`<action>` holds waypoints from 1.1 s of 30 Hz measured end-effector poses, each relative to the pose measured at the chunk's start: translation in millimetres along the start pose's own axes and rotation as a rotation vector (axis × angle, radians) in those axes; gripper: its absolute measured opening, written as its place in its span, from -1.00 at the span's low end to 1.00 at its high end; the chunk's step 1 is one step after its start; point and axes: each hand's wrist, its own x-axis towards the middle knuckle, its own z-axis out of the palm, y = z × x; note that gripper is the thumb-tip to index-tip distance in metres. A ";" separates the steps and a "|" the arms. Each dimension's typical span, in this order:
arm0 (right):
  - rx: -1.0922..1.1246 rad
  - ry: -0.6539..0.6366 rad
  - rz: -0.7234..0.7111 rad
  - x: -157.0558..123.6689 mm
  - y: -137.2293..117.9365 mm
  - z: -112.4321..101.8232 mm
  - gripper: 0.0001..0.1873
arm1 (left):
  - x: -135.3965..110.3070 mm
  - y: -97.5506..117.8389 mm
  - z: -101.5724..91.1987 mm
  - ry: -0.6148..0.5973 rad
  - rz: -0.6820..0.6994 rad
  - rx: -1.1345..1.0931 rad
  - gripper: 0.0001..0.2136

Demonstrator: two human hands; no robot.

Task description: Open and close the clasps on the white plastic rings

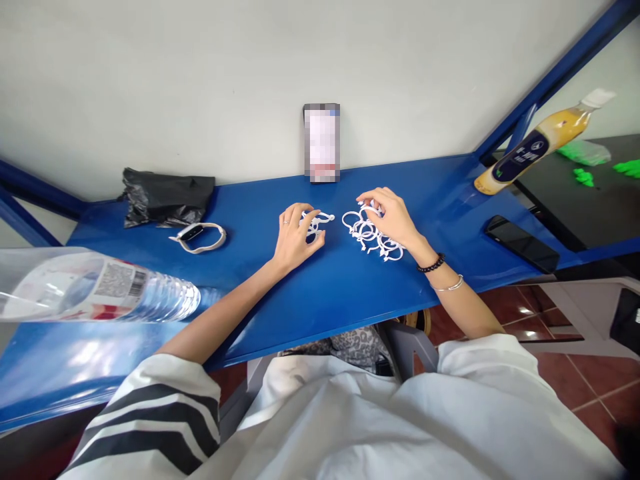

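White plastic loops with small nubs and short tails, much like closed cable ties, lie in two groups on the blue table [300, 293]. My left hand [295, 240] curves around the smaller group of loops [314, 230], its thumb and forefinger apart. Whether its fingers touch them is hard to tell. Over the larger pile of loops [367, 233], my right hand [393, 213] has its fingers bent in and pinches one white loop at the pile's upper edge. Part of the pile is hidden under that hand.
A phone [322, 143] leans upright on the wall. At left are a black plastic bag [167, 199], a pale-strapped watch [203, 240] and a large clear bottle [115, 290]. A yellow drink bottle [537, 147] and a dark phone [521, 243] are at right.
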 end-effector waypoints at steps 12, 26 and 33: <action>0.737 -0.275 0.134 -8.5 -28.2 7.5 -0.78 | -1.4 3.8 1.0 -0.088 0.170 -0.118 -0.58; 0.712 -0.307 0.226 -9.2 -28.9 10.3 -0.71 | -3.6 6.9 4.5 -0.115 0.171 -0.196 -0.72; -0.096 0.013 0.092 -4.6 -5.4 4.4 -0.62 | -1.0 10.1 -0.6 -0.149 0.153 -0.249 -0.72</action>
